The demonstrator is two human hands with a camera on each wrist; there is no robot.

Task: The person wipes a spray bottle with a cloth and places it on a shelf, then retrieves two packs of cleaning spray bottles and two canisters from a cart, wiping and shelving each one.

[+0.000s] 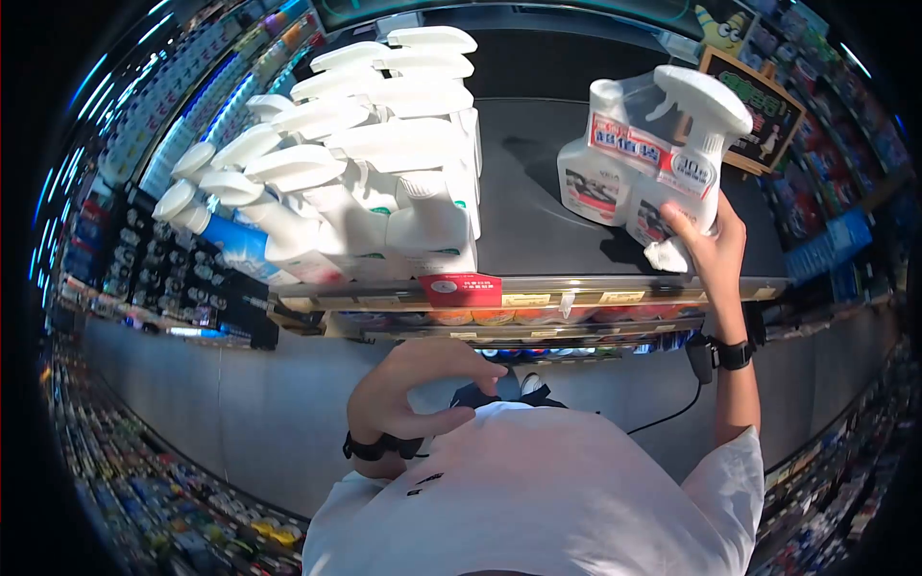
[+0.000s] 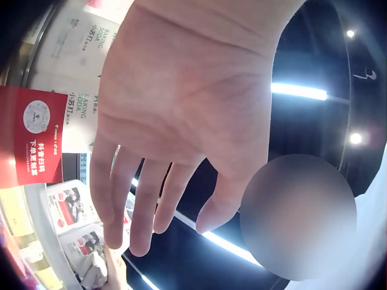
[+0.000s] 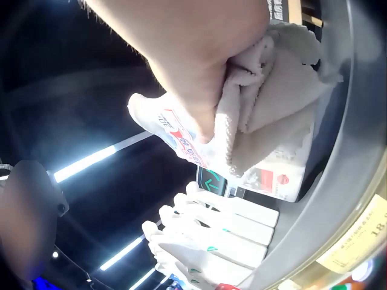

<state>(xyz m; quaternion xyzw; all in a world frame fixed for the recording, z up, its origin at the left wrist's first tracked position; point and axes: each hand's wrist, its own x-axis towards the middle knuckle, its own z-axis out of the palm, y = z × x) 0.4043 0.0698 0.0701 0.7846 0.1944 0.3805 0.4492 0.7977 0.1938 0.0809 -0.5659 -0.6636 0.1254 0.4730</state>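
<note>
White pack: over the right part of the black shelf, apparently tilted; a trigger bottle and a capped one wrapped together. I cannot tell whether the base touches.
Right hand: grips the pack low at its trigger side, thumb across the front, with a cloth gathered in the same hold.
Cloth folds: bunched against the pack, partly hanging below the thumb; I would tuck them up so none gets trapped under the base.
Pack handling: held at one end, it could twist, I judge, with the capped side dropping; I would press on firm bottle rather than slick wrap, and level both bases before letting weight rest.
Left hand: in front of the shirt, fingers and thumb apart, holding nothing; I would bring it under the capped side as a second support.
Spray bottles: crowded on the left, heads overlapping, apart from the pack; a wide leftward swing could topple them.
Signboard: just behind the trigger head, on the right; I would lift forward to miss it.
Shelf edge: a red tag below the bottles, price tags beside it; I would avoid scraping them.
Cable: trails from the right wrist towards the body; a snag risk.
</note>
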